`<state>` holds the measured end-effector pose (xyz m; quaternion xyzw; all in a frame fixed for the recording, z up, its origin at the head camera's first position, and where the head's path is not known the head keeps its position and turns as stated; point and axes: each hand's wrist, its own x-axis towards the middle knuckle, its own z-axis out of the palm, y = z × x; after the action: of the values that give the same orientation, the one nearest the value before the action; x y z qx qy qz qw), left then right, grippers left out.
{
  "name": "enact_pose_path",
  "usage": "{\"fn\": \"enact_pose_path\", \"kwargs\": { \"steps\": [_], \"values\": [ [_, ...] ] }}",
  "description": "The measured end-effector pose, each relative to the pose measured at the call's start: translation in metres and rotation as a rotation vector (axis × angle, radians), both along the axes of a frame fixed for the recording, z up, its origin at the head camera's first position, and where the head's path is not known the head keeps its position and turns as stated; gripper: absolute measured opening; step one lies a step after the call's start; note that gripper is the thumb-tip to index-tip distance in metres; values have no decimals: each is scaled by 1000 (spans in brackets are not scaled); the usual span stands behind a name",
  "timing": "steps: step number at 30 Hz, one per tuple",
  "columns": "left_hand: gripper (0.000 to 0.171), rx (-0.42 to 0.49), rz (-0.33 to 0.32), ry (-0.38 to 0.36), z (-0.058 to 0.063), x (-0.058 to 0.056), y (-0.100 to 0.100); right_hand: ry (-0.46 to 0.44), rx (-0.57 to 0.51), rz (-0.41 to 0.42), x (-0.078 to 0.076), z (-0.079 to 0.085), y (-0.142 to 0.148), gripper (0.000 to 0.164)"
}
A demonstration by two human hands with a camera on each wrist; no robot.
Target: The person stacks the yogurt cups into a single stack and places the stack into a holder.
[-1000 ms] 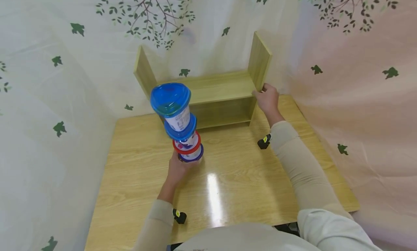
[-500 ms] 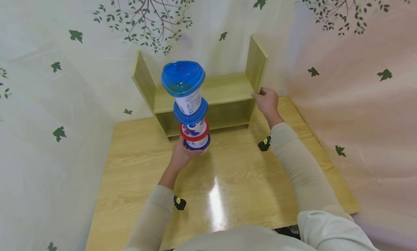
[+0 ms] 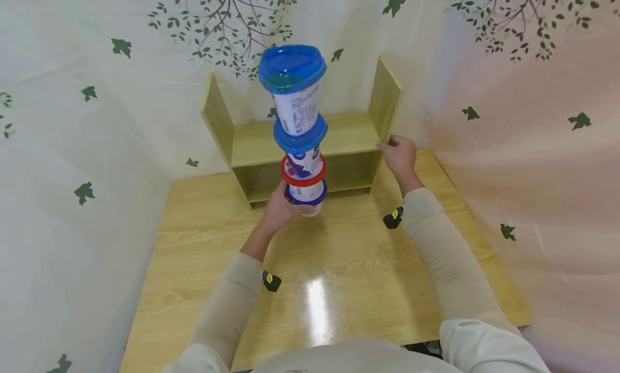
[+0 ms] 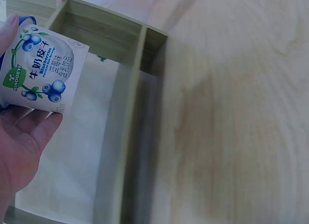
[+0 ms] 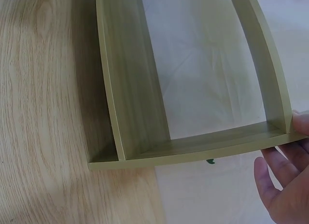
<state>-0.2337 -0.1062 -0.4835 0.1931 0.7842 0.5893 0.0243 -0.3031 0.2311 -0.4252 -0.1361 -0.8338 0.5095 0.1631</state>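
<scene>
My left hand grips the lowest cup of a tall stack of plastic cups, above the table in front of the shelf. The stack leans slightly; blue lids sit on the upper cups, with a red rim and a dark blue rim below. Up close in the left wrist view, the held cup is white with printed blueberries, fingers round its side. My right hand pinches the right side panel of a small wooden shelf, where the upper board meets it. Thumb and fingers lie on either side of that panel in the right wrist view.
The two-level shelf stands at the back of the wooden table, against a cloth backdrop printed with leaves. Its side panels rise above the upper board. Black wrist devices hang by both cuffs.
My left hand has carried the cup stack up, forward and a little right, across the shelf's middle in view. My right hand keeps its hold on the shelf's side panel.
</scene>
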Motion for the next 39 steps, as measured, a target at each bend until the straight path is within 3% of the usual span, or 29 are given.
{"fn": "enact_pose_path", "kwargs": {
  "steps": [13, 20, 39],
  "values": [
    [93, -32, -32, 91, 38, -15, 2, 40, 9, 25, -1, -5, 2, 39],
    [91, -63, -31, 94, 55, -21, 2, 48, -15, 28, 2, -6, 1, 39],
    [87, -21, -61, 65, 106, -39, 6, 34, -68, 49, 5, -8, 3, 42]
  ]
}}
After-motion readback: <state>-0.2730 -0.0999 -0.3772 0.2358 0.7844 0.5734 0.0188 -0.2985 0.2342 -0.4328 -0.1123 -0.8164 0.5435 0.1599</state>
